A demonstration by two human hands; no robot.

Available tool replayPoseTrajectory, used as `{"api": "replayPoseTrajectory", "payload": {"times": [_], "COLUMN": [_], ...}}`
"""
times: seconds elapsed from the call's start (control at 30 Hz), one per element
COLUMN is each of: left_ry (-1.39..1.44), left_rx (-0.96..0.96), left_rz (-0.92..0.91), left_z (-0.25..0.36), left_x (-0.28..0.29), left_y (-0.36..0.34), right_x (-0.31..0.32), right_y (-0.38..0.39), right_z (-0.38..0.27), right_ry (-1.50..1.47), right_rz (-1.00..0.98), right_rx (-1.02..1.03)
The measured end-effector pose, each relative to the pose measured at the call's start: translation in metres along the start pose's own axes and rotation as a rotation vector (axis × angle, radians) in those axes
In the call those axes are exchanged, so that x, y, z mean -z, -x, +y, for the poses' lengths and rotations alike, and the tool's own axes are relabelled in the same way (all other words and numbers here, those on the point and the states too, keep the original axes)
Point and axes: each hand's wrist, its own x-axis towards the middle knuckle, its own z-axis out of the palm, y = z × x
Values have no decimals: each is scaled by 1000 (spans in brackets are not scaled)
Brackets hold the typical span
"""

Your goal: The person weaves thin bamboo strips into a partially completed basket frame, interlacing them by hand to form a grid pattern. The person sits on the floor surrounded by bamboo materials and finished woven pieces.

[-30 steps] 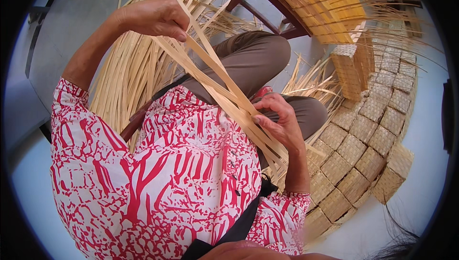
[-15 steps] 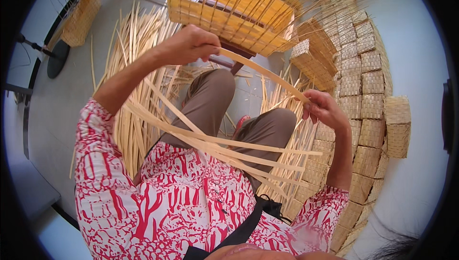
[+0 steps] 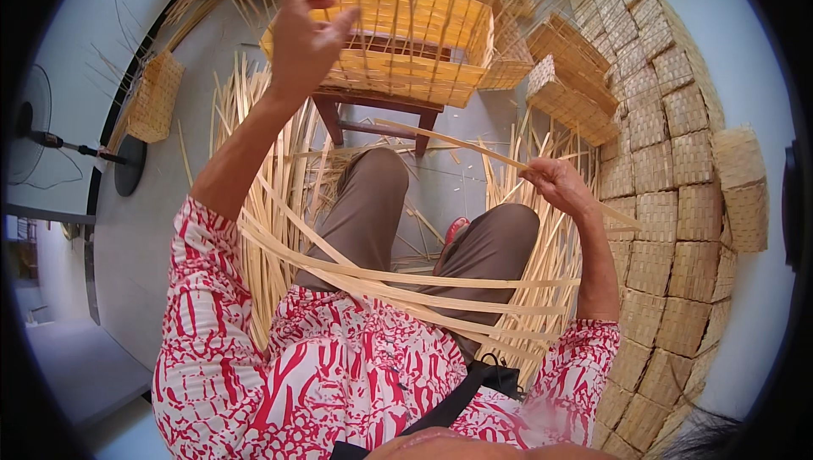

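A flat, pale bamboo strip [image 3: 457, 143] is pinched in my right hand [image 3: 561, 187], which is closed around it above my right knee. One end of the strip points toward the stool, and the other passes behind my wrist. My left hand [image 3: 312, 33] is raised at the left end of a partly woven yellow basket [image 3: 415, 75], fingers spread and holding nothing. Tall thin stakes rise from the basket's walls around that hand. The basket rests on a dark wooden stool [image 3: 381, 103]. Several more bamboo strips [image 3: 398, 277] lie across my lap.
Heaps of loose strips [image 3: 269, 265] flank my legs on the floor. Stacked woven boxes [image 3: 652, 265] line the right wall, with two finished baskets [image 3: 572, 92] beside the stool. At the left stand another woven basket [image 3: 157, 96] and a fan [image 3: 127, 164].
My left hand has let go of the strip and moved up to the basket, its fingers opening. The right hand still grips the strip, whose free end now hangs below the basket.
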Motion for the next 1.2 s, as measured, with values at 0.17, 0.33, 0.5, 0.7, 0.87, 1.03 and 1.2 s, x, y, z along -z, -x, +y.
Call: {"api": "replayPoseTrajectory", "payload": {"times": [0.17,0.33,0.5,0.7,0.87,1.03,1.2], "left_ry": [-5,94,-118,-206,-221,-132,-134], "left_rx": [-41,104,-136,-261,-327,-218,-248], "left_rz": [-296,-333,-390,-449,-446,-486,-442], "left_z": [11,-13,-19,-20,-19,4,2], "left_x": [-19,-64,-72,-73,-64,-65,-74], "left_y": [10,3,1,2,1,-3,-4], "right_x": [-14,-29,-45,-62,-68,-68,-67], "right_y": [-19,-83,-141,-153,-166,-168,-177], "right_z": [-10,-54,-81,-89,-88,-92,-90], "right_ry": [229,432,387,364,356,315,311], "right_rz": [173,342,655,859,757,779,824], "right_rx": [203,407,392,258,227,282,263]}}
